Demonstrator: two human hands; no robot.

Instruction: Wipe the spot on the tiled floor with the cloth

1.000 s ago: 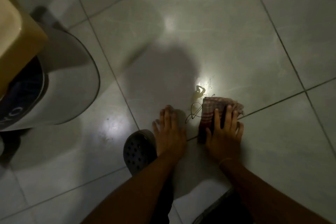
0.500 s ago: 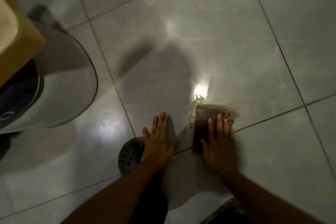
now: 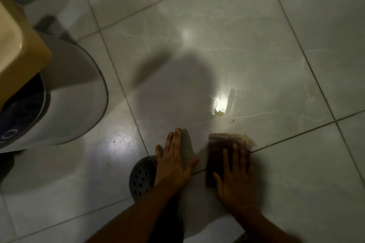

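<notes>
A folded reddish-brown cloth [image 3: 219,144] lies flat on the pale tiled floor [image 3: 256,55]. My right hand [image 3: 237,181] presses down on its near half with fingers spread. A small yellowish wet spot [image 3: 218,113] with a thin smear beside it glistens on the tile just beyond the cloth, apart from it. My left hand [image 3: 173,160] rests flat on the floor to the left of the cloth, fingers apart, holding nothing.
A dark perforated clog [image 3: 142,177] on my foot sits just under my left hand. A white round-based fixture [image 3: 75,104] with a tan box [image 3: 21,45] above it stands at the left. Grout lines cross the floor near the cloth.
My right hand has dragged the cloth back toward me, uncovering the wet spot and leaving a smear. The left hand has stayed flat on the floor.
</notes>
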